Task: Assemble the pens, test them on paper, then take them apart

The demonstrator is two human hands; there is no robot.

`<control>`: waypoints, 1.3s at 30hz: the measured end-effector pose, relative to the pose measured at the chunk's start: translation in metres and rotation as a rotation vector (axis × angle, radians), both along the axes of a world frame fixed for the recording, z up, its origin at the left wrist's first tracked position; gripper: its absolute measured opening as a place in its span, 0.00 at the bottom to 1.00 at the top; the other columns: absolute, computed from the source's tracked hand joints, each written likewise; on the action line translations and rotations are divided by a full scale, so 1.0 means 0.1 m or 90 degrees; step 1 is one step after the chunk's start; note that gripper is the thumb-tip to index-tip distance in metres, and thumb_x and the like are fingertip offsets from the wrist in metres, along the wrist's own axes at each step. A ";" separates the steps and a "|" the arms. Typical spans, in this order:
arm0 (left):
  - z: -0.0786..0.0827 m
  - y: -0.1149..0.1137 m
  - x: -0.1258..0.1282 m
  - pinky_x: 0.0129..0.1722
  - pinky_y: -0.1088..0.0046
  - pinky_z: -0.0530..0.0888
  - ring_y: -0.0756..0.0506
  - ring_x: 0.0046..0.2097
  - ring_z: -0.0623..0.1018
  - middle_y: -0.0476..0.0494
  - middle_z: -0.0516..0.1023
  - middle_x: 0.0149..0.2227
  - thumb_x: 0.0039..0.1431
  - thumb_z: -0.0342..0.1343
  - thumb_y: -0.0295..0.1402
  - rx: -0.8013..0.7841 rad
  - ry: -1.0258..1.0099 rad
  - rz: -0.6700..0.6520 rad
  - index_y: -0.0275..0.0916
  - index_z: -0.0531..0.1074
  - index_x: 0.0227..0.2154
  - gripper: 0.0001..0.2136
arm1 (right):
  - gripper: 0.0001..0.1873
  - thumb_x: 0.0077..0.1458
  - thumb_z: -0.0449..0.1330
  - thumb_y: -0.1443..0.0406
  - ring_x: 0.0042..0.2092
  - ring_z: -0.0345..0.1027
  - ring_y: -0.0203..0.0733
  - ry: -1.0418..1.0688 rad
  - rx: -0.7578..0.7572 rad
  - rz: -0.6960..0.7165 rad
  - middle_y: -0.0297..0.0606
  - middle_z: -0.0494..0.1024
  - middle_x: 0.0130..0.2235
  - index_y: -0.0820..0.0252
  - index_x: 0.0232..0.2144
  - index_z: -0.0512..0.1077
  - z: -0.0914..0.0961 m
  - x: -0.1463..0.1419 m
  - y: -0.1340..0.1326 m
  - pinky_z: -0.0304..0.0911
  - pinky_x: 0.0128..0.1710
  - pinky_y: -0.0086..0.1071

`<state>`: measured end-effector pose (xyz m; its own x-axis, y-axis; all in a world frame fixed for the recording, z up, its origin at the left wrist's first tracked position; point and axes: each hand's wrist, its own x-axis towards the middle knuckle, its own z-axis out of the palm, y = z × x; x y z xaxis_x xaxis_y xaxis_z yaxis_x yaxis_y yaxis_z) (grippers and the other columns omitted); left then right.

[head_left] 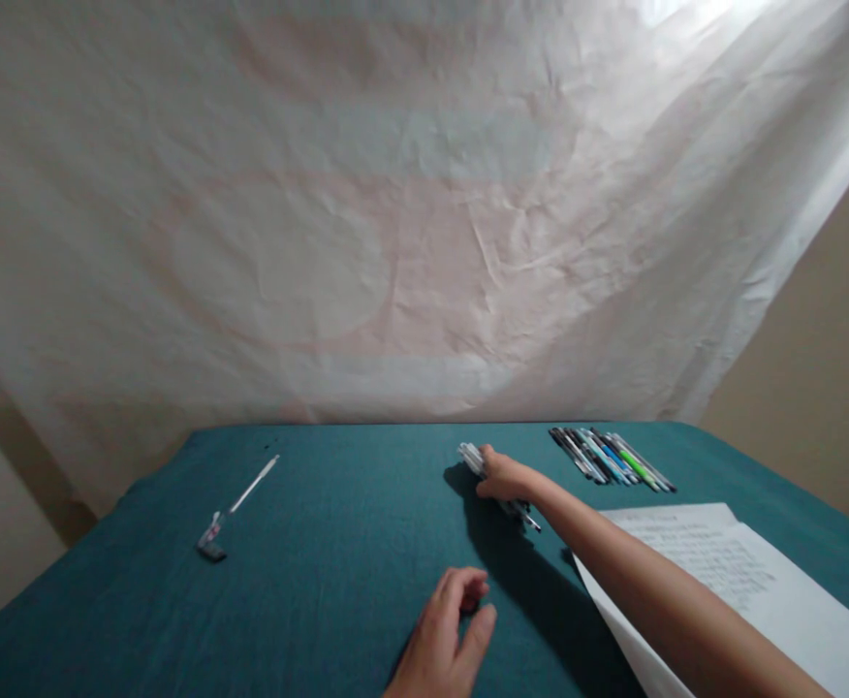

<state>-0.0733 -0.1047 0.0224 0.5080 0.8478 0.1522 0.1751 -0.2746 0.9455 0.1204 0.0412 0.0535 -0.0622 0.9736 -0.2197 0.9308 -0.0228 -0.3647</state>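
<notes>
A bundle of pens (471,457) sits in the grip of my right hand (503,476), which reaches across from the right over the middle of the table. Both ends of the bundle stick out past the fingers. Whether the pens touch the cloth or hang just above it, I cannot tell. Nearer to me, my left hand (445,630) holds nothing; its fingers are loosely curved, with the thumb apart from them. A row of pens (610,460) lies side by side at the back right, mostly black, white and blue with one bright green.
Handwritten sheets of paper (817,606) lie at the right, partly under my right forearm. On the left are a thin whitish pen (255,483) and a small dark-ended object (211,551). Teal cloth (337,562) covers the table; a pale sheet (424,252) hangs behind it.
</notes>
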 end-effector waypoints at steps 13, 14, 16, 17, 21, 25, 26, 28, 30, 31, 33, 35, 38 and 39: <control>0.31 0.32 0.05 0.38 0.72 0.70 0.43 0.41 0.73 0.36 0.73 0.39 0.48 0.54 0.41 -0.507 -0.441 0.174 0.33 0.65 0.44 0.22 | 0.34 0.39 0.57 0.64 0.37 0.67 0.41 0.385 0.098 0.233 0.41 0.72 0.37 0.64 0.51 0.52 0.04 -0.89 -0.85 0.60 0.34 0.30; 0.32 0.35 0.05 0.36 0.72 0.70 0.44 0.38 0.74 0.37 0.74 0.37 0.46 0.55 0.41 -0.518 -0.434 0.199 0.33 0.65 0.43 0.22 | 0.33 0.40 0.57 0.65 0.37 0.66 0.41 0.421 0.112 0.233 0.40 0.71 0.37 0.64 0.50 0.52 0.02 -0.92 -0.87 0.60 0.35 0.30; 0.33 0.40 0.06 0.32 0.73 0.70 0.45 0.34 0.75 0.41 0.75 0.33 0.43 0.58 0.41 -0.532 -0.420 0.247 0.35 0.66 0.40 0.22 | 0.34 0.39 0.58 0.65 0.39 0.65 0.41 0.481 0.124 0.224 0.41 0.70 0.38 0.65 0.50 0.52 -0.03 -0.96 -0.89 0.61 0.37 0.31; 0.33 0.42 0.06 0.29 0.73 0.70 0.45 0.32 0.75 0.42 0.75 0.30 0.42 0.58 0.42 -0.536 -0.408 0.272 0.34 0.67 0.38 0.21 | 0.36 0.39 0.59 0.65 0.41 0.64 0.41 0.504 0.129 0.213 0.42 0.70 0.40 0.66 0.50 0.50 -0.06 -0.98 -0.90 0.60 0.39 0.32; 0.28 0.53 0.04 0.24 0.75 0.69 0.47 0.25 0.74 0.45 0.73 0.22 0.39 0.60 0.41 -0.525 -0.379 0.304 0.33 0.69 0.28 0.16 | 0.44 0.38 0.60 0.67 0.46 0.61 0.43 0.568 0.131 0.160 0.47 0.65 0.46 0.67 0.54 0.41 -0.12 -1.02 -0.94 0.57 0.46 0.37; 0.23 0.67 -0.02 0.21 0.76 0.68 0.50 0.21 0.71 0.47 0.71 0.20 0.40 0.58 0.37 -0.515 -0.377 0.324 0.34 0.68 0.24 0.11 | 0.41 0.42 0.56 0.69 0.47 0.61 0.41 0.583 0.112 0.124 0.48 0.63 0.48 0.67 0.55 0.39 -0.07 -1.06 -1.02 0.56 0.46 0.36; 0.23 0.70 -0.04 0.21 0.76 0.68 0.51 0.21 0.71 0.48 0.71 0.19 0.41 0.57 0.36 -0.511 -0.369 0.324 0.34 0.67 0.23 0.09 | 0.39 0.43 0.55 0.69 0.46 0.61 0.41 0.580 0.107 0.122 0.47 0.64 0.47 0.67 0.55 0.40 -0.05 -1.07 -1.03 0.57 0.45 0.35; 0.24 0.77 -0.11 0.22 0.77 0.69 0.51 0.21 0.71 0.48 0.70 0.19 0.42 0.55 0.33 -0.490 -0.346 0.324 0.35 0.65 0.22 0.07 | 0.38 0.43 0.54 0.70 0.44 0.62 0.40 0.582 0.098 0.136 0.46 0.65 0.46 0.65 0.55 0.41 -0.02 -1.09 -1.05 0.59 0.43 0.33; 0.27 0.83 -0.18 0.24 0.76 0.70 0.52 0.21 0.71 0.48 0.70 0.19 0.43 0.54 0.32 -0.464 -0.316 0.326 0.35 0.65 0.22 0.06 | 0.38 0.44 0.54 0.70 0.40 0.64 0.38 0.591 0.083 0.165 0.43 0.66 0.44 0.62 0.55 0.40 -0.02 -1.10 -1.08 0.60 0.39 0.32; 0.29 0.86 -0.22 0.25 0.75 0.71 0.52 0.21 0.71 0.48 0.70 0.20 0.43 0.54 0.32 -0.454 -0.300 0.327 0.35 0.64 0.22 0.06 | 0.39 0.45 0.54 0.70 0.37 0.65 0.36 0.596 0.070 0.179 0.42 0.67 0.43 0.60 0.56 0.38 -0.02 -1.11 -1.09 0.61 0.37 0.32; 0.31 0.93 -0.33 0.28 0.75 0.72 0.52 0.23 0.72 0.48 0.71 0.21 0.44 0.53 0.32 -0.431 -0.259 0.333 0.35 0.65 0.22 0.05 | 0.40 0.47 0.53 0.69 0.35 0.65 0.35 0.609 0.046 0.203 0.41 0.67 0.43 0.58 0.57 0.34 -0.05 -1.12 -1.13 0.62 0.36 0.32; 0.34 1.04 -0.47 0.30 0.75 0.72 0.53 0.24 0.72 0.48 0.71 0.21 0.44 0.52 0.32 -0.398 -0.197 0.345 0.34 0.65 0.22 0.05 | 0.39 0.48 0.53 0.67 0.40 0.64 0.36 0.619 0.035 0.211 0.43 0.64 0.46 0.57 0.57 0.34 -0.11 -1.11 -1.17 0.61 0.39 0.33; 0.40 1.25 -0.75 0.28 0.74 0.72 0.51 0.23 0.72 0.47 0.71 0.19 0.42 0.54 0.31 -0.348 -0.054 0.365 0.33 0.66 0.21 0.06 | 0.35 0.48 0.53 0.65 0.48 0.59 0.39 0.590 0.055 0.195 0.45 0.61 0.50 0.58 0.56 0.42 -0.22 -1.08 -1.22 0.57 0.45 0.36; 0.42 1.34 -0.86 0.27 0.73 0.71 0.50 0.23 0.72 0.46 0.71 0.19 0.41 0.55 0.31 -0.326 0.003 0.377 0.33 0.67 0.22 0.06 | 0.33 0.48 0.53 0.65 0.49 0.58 0.39 0.572 0.069 0.189 0.45 0.61 0.49 0.59 0.55 0.45 -0.26 -1.07 -1.22 0.57 0.46 0.36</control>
